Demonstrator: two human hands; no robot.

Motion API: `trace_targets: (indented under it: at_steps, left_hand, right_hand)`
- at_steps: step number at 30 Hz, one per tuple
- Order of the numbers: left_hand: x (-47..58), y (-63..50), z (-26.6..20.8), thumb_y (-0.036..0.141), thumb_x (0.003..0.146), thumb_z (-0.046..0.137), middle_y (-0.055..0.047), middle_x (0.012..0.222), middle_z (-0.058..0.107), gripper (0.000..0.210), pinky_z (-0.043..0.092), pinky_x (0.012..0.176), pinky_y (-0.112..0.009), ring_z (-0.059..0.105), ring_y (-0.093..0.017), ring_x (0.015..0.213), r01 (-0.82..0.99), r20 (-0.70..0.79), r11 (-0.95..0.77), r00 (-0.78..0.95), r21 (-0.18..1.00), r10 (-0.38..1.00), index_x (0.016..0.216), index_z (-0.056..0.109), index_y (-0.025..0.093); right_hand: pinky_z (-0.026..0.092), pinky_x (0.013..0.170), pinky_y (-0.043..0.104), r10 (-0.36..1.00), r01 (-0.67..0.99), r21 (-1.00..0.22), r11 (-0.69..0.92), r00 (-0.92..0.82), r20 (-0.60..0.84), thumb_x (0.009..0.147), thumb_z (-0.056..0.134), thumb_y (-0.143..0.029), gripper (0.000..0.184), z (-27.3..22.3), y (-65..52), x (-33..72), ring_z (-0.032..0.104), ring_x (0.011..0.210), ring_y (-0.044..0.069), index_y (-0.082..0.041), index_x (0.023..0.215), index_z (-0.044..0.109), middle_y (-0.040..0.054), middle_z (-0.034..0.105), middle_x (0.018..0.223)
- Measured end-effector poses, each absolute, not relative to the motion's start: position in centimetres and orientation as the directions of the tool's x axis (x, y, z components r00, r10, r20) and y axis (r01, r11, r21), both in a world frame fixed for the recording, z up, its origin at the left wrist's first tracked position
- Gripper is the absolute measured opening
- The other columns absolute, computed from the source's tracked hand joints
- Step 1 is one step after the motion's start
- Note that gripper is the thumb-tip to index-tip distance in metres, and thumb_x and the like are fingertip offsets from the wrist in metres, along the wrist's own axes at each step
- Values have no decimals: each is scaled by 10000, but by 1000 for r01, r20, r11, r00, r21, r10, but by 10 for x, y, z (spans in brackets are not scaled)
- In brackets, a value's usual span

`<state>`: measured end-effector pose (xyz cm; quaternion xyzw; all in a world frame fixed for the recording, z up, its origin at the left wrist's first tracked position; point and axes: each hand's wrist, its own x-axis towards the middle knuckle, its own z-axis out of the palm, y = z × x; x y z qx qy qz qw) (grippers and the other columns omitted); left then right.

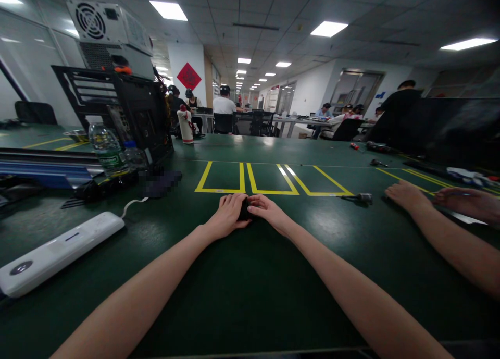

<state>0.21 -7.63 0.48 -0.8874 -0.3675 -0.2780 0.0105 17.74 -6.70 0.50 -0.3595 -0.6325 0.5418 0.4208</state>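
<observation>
Between my two hands sits a small black object (244, 210), mostly covered by fingers, so its kind does not show. My left hand (228, 211) wraps over its left side, closed on it. From the right, my right hand (267, 210) pinches it with thumb and fingers. Both hands rest low over the green table (250, 275), just in front of several yellow tape outlines (269, 193). To the right of my hands lies a dark tool with a metal end (362, 197), at the near corner of the right outline.
At left stand a white power strip (66, 249), a water bottle (105, 145) and a black computer case (136, 111). A white cylinder (185, 125) stands further back. Another person's hands (410, 196) work at the right. People sit at desks beyond.
</observation>
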Motion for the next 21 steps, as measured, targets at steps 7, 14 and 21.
trace_targets:
  at_steps: [7,14,21]
  left_hand:
    - [1,-78,6,310,728,572,-84,1129,442,530,309,894,-444,430,-264,1048,655,483,-725,575,212,660,1161,285,206]
    - [1,-78,7,338,732,573,-85,1135,443,524,313,892,-451,431,-267,1058,648,492,-729,572,220,656,1156,294,209]
    - [2,-75,4,329,717,589,-93,1129,444,548,310,888,-448,429,-269,1053,659,497,-723,566,207,658,1160,294,197]
  right_hand:
    - [403,847,351,845,-77,-985,152,-507,170,592,694,-212,364,11,-73,180,516,927,153,-219,898,498,1,556,933]
    - [407,826,340,910,-33,-983,182,-373,181,647,648,-289,279,3,-69,175,526,870,147,-208,886,529,9,566,892]
    - [391,859,363,873,-25,-987,160,-463,153,623,670,-248,323,7,-69,179,528,888,152,-195,904,519,18,560,925]
